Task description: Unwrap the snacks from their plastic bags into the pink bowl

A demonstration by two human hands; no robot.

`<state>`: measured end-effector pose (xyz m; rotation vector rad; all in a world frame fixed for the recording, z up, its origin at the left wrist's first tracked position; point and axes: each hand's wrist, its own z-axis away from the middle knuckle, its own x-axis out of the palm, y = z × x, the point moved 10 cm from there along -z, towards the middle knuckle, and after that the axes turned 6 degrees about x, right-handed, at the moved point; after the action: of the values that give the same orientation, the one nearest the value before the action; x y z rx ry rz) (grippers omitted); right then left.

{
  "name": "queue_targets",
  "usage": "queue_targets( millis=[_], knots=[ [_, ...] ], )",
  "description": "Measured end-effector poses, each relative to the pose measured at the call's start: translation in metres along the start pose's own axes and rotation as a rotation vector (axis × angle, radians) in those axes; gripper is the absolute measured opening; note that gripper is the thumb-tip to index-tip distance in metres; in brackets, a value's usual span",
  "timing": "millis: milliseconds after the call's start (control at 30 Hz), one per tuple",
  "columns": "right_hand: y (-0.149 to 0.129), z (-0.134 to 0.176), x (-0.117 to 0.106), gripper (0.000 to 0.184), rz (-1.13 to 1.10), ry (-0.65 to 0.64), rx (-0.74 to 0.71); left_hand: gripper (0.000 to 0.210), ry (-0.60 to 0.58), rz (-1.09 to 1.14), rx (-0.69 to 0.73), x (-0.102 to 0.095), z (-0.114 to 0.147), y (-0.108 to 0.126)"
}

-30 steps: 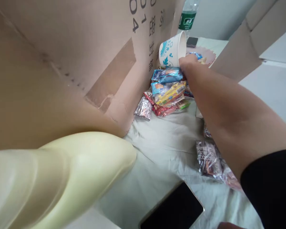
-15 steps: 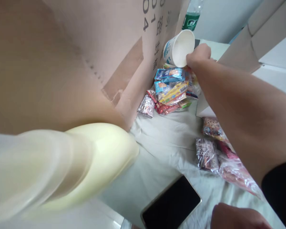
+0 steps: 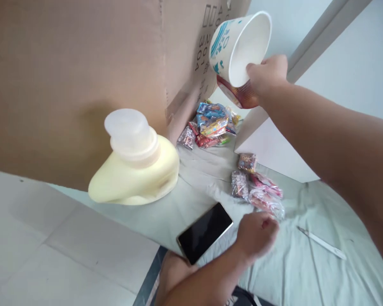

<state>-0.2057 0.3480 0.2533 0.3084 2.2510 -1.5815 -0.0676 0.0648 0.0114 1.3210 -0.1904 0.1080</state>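
Observation:
My right hand (image 3: 270,74) grips the rim of a large white paper cup (image 3: 225,49) with a blue-green print, thumb inside its mouth. The cup is tilted, and its inside looks bare. Under it, against the same hand, is a dark red-brown container (image 3: 238,93), mostly hidden. Below them on the cloth lies a pile of snack packets (image 3: 212,123) in blue, yellow and red wrappers. My left hand (image 3: 258,236) is curled closed above the cloth, beside a smaller group of packets (image 3: 264,195). I cannot make out whether anything is inside its fingers.
A big cardboard box (image 3: 130,63) stands at the left. Before it sits a pale yellow plastic vessel (image 3: 137,178) with a whitish top. A phone (image 3: 206,231) and a thin white-handled tool (image 3: 322,243) lie on the green cloth (image 3: 306,276). A white panel (image 3: 281,148) rises at right.
My right hand has lifted the paper cup up from beside the snack pile, and the red-brown container now shows beneath it. More of my left arm is in view. The view has shifted and widened.

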Motion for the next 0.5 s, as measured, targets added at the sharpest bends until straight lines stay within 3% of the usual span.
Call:
queue_targets(
  millis=[33, 67, 200, 400, 500],
  knots=[
    [0.002, 0.018, -0.024, 0.032, 0.008, 0.144, 0.11, 0.029, 0.004, -0.016, 0.016, -0.001, 0.001, 0.001],
    [-0.002, 0.037, -0.037, 0.038, 0.006, 0.187, 0.159, 0.029, 0.004, -0.033, 0.029, -0.001, 0.002, 0.002],
    [-0.004, 0.104, -0.065, 0.041, -0.164, 0.195, 0.299, 0.029, 0.009, -0.061, 0.076, 0.0, 0.005, 0.003],
    [0.064, 0.18, -0.06, 0.02, -0.698, 0.022, 0.568, 0.029, 0.107, 0.211, 0.112, -0.009, -0.011, 0.004],
    [0.104, 0.217, -0.064, 0.02, -0.919, 0.07, 0.713, 0.032, 0.143, 0.273, 0.082, -0.014, -0.018, 0.003]
  ],
)
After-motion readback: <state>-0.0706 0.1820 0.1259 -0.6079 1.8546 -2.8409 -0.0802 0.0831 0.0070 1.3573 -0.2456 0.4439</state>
